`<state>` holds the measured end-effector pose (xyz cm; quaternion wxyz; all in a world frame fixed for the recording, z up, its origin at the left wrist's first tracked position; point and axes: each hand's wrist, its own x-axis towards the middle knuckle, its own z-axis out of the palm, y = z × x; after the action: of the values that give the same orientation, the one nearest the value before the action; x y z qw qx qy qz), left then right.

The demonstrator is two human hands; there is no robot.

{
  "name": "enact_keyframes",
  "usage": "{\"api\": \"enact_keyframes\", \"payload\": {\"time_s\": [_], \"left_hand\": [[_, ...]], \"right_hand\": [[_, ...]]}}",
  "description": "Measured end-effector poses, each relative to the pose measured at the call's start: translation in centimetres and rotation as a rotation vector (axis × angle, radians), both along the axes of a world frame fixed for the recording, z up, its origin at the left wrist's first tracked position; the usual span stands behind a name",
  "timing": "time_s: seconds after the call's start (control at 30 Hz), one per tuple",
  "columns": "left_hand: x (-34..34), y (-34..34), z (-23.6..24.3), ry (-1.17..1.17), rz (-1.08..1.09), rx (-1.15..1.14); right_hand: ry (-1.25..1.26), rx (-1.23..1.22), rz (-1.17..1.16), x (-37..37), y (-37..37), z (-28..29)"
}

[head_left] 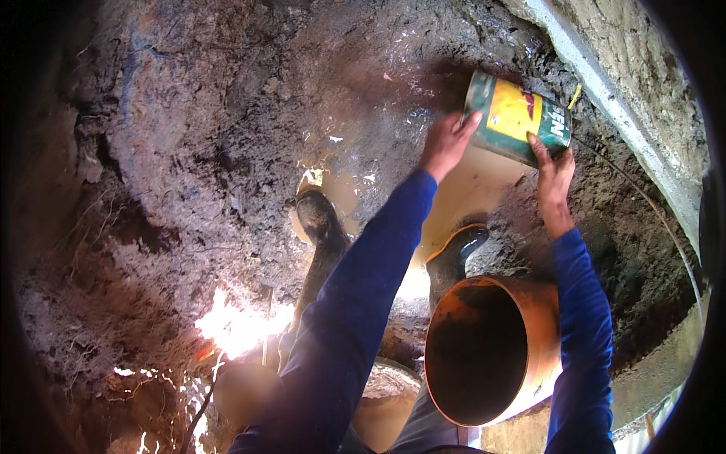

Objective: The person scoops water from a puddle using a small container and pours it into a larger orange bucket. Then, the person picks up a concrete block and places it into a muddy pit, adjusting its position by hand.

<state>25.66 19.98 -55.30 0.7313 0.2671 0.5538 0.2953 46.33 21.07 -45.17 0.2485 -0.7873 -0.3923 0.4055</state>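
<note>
A green metal can [484,113] with a yellow label lies on its side between my two hands, above muddy brown water. My left hand [449,144] grips its left end, thumb along the near side. At the right end my right hand [556,175] holds the can from below, with a finger or thumb pressed on its side. The far side of the can, and the fingers behind it, are hidden. Whether anything is inside the can does not show.
A wide orange pipe [541,333] opens beside my right forearm. My dark boots [321,219] stand in mud and water [473,185]. A pale concrete edge [605,94] curves along the right, near a thin cable [650,200]. A bright light [234,325] glares at lower left.
</note>
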Motion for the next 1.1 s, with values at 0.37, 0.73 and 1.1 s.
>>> {"api": "enact_keyframes", "payload": {"time_s": [0.37,0.73,1.1], "left_hand": [[-2.4,-20.3,7.8,-0.389,1.096,-0.572],[-14.0,-25.5,12.7,0.222,1.301,-0.648],[-11.3,-17.6,8.4,0.178,1.310,-0.496]], "right_hand": [[-0.426,0.164,1.242,-15.0,-5.2,3.4],[0.297,-0.207,1.559,-37.6,-5.7,-5.1],[0.397,-0.232,1.521,-31.6,5.0,-9.6]]}}
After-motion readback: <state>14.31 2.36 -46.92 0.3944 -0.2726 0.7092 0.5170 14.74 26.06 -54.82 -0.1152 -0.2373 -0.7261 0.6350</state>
